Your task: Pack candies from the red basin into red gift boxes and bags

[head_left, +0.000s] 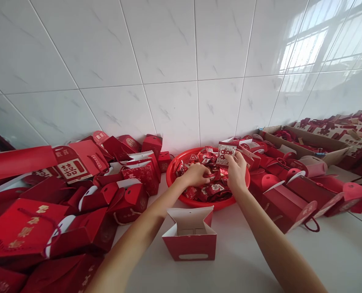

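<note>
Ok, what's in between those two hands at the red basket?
Small red wrapped packets in the red basket lie between the left hand and the right hand; the head view shows it.

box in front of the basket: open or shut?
Open. The red box stands upright on the table, its top gaping and its pale inside showing.

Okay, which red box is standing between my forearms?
The open box just in front of the basket, white inside showing; the other boxes are off to either side.
</note>
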Tool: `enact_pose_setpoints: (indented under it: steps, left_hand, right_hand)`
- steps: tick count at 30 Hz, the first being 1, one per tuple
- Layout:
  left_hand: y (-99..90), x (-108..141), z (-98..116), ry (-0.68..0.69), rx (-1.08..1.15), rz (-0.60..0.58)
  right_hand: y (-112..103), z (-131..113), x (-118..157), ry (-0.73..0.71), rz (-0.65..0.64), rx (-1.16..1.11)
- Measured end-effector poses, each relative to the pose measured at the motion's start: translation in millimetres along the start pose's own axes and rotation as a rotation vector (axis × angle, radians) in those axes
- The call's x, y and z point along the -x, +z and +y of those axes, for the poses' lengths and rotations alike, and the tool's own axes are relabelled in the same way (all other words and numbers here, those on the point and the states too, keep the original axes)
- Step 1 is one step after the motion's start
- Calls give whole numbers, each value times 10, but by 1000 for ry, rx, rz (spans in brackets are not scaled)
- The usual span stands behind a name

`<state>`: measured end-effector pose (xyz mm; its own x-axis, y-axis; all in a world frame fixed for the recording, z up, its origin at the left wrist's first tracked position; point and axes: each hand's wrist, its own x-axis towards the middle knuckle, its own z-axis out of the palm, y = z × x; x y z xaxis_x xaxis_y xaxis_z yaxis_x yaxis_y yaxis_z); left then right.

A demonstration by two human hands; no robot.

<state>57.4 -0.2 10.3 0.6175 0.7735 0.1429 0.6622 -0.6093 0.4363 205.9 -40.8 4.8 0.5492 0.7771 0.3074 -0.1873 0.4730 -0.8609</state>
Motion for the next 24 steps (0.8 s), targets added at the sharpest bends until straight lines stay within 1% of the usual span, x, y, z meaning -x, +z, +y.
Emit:
enact_pose_setpoints:
  steps: [2,6,10,12,16,22,24]
  left_hand:
    - [-13,34,-78,-34,138,75]
    - [-20,90,-235,-73,425,261]
    - [-20,128,-301,-65,644,357]
    - [-20,138,-294,-54,732,378]
    - [-14,140,-257,-29,867,371]
    - [3,162,-201,-14,948,326]
    - [3,176,-179,-29,942,369]
  right_hand:
    - [0,-10,7,2,1,3]
    - [2,-26,18,12,-12,12]
    - [7,-31,25,29,-39,31]
    - [11,-33,30,44,-64,34]
    - [26,-36,58,97,-157,36]
    - [37,-17,100,169,-354,22]
    - [36,-16,102,195,-389,25]
